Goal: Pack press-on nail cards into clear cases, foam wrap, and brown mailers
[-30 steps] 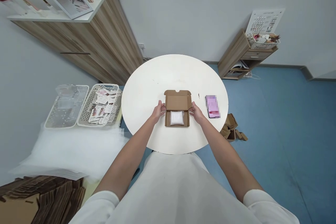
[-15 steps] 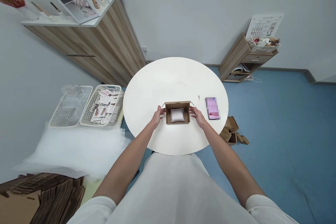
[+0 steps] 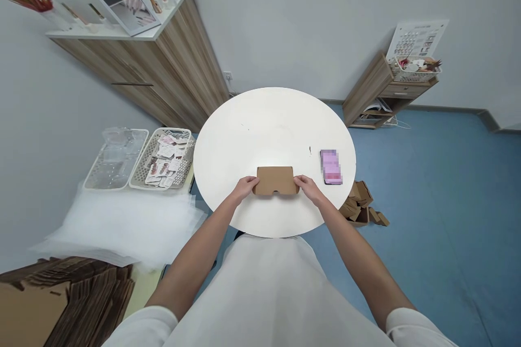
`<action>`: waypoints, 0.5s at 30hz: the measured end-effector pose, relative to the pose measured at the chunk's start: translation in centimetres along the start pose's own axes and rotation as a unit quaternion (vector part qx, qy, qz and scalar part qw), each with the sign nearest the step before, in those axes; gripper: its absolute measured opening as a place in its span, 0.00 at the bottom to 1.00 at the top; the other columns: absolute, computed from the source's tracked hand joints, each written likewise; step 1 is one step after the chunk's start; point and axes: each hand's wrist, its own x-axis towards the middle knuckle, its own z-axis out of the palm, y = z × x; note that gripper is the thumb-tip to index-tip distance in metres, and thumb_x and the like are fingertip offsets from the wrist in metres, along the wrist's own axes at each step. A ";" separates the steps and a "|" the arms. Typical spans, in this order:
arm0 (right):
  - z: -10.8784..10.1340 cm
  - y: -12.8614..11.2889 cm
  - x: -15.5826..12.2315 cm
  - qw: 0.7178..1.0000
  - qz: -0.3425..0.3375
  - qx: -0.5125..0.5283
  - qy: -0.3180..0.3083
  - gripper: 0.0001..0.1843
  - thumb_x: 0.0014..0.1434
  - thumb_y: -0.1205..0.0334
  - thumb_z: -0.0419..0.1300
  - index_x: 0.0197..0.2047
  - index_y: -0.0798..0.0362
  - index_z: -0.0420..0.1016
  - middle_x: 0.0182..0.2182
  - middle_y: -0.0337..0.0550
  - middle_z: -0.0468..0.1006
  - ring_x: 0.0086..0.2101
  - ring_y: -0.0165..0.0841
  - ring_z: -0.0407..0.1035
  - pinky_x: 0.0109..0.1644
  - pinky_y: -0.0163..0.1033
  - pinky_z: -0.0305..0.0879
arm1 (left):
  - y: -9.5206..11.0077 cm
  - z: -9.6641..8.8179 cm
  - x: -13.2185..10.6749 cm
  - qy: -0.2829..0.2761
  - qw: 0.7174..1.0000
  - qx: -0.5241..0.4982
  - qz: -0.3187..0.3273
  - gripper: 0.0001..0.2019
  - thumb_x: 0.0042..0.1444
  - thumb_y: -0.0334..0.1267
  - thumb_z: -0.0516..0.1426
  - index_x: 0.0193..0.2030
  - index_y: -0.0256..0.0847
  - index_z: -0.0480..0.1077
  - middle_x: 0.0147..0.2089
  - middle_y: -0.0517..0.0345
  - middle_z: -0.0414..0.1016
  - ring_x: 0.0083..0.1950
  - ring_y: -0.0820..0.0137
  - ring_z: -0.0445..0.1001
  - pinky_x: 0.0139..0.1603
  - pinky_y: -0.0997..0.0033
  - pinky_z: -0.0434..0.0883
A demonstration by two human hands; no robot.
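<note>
A small brown cardboard box (image 3: pixel 275 180) is on the near half of the round white table (image 3: pixel 244 149), its lid folded over the top. The lid's front edge has a small notch and hides the inside. My left hand (image 3: pixel 245 187) pinches the box's left side, thumb uppermost. On the opposite side, my right hand (image 3: pixel 307 186) grips the right edge of the lid in the same way. A phone (image 3: pixel 331 167) with a blurred pink screen lies to the right of my right hand.
Left of the table stand a white basket of small printed cards (image 3: pixel 163 160) and a basket of clear plastic pieces (image 3: pixel 118 160). Below them lie white translucent sheets (image 3: pixel 130 222) and stacked flat cardboard (image 3: pixel 89 298). Folded brown boxes (image 3: pixel 360 203) sit on the floor at right.
The box's lid has swung down toward me and covers the white pouch inside. My fingers have moved from beside the box onto its lid's sides.
</note>
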 end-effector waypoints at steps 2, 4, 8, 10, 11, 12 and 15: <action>0.5 0.8 0.2 0.999 0.005 -0.024 0.037 0.26 0.46 0.48 0.57 0.46 0.52 0.67 0.43 0.46 0.70 0.43 0.35 0.64 0.48 0.42 0.59 | -0.5 0.6 0.1 0.034 0.999 0.016 -0.006 0.26 0.45 0.51 0.55 0.49 0.40 0.63 0.51 0.45 0.67 0.50 0.61 0.67 0.46 0.65 0.63; 1.0 1.8 0.4 0.996 0.016 -0.059 0.070 0.28 0.44 0.50 0.58 0.49 0.52 0.64 0.45 0.47 0.69 0.44 0.36 0.64 0.48 0.42 0.59 | -1.1 1.2 0.3 0.063 0.997 0.043 -0.011 0.28 0.44 0.48 0.56 0.52 0.39 0.60 0.53 0.43 0.65 0.51 0.61 0.66 0.46 0.65 0.63; 2.1 2.9 0.4 0.983 0.001 -0.141 0.117 0.29 0.45 0.52 0.57 0.51 0.51 0.62 0.47 0.48 0.66 0.48 0.38 0.60 0.51 0.44 0.55 | -2.2 2.6 0.2 0.122 0.983 0.134 0.017 0.30 0.43 0.45 0.56 0.53 0.38 0.57 0.54 0.42 0.62 0.56 0.57 0.60 0.51 0.62 0.59; 2.4 3.0 -0.1 0.975 -0.024 -0.170 0.139 0.29 0.46 0.51 0.56 0.51 0.51 0.61 0.49 0.49 0.64 0.50 0.40 0.58 0.53 0.45 0.53 | -2.6 2.9 -0.1 0.151 0.974 0.159 0.049 0.28 0.44 0.45 0.55 0.53 0.38 0.58 0.55 0.43 0.60 0.58 0.56 0.56 0.53 0.60 0.56; 2.4 2.9 -0.5 0.972 -0.037 -0.180 0.143 0.29 0.46 0.50 0.56 0.51 0.51 0.61 0.49 0.49 0.64 0.51 0.40 0.57 0.53 0.45 0.52 | -2.8 3.0 -0.4 0.156 0.972 0.162 0.066 0.27 0.45 0.45 0.54 0.53 0.38 0.58 0.56 0.43 0.60 0.59 0.55 0.55 0.54 0.59 0.55; 2.5 2.9 -0.9 0.970 -0.049 -0.190 0.143 0.28 0.47 0.50 0.55 0.51 0.51 0.61 0.49 0.49 0.64 0.51 0.40 0.56 0.54 0.46 0.51 | -3.0 3.1 -0.7 0.154 0.971 0.161 0.082 0.26 0.46 0.44 0.53 0.53 0.39 0.59 0.57 0.44 0.59 0.60 0.55 0.54 0.55 0.59 0.54; 2.6 2.9 -2.2 0.964 -0.076 -0.224 0.122 0.26 0.48 0.51 0.54 0.51 0.50 0.61 0.49 0.46 0.66 0.51 0.40 0.57 0.55 0.48 0.49 | -3.3 2.9 -1.7 0.124 0.975 0.148 0.107 0.25 0.45 0.39 0.53 0.53 0.41 0.60 0.57 0.48 0.60 0.60 0.57 0.54 0.56 0.60 0.54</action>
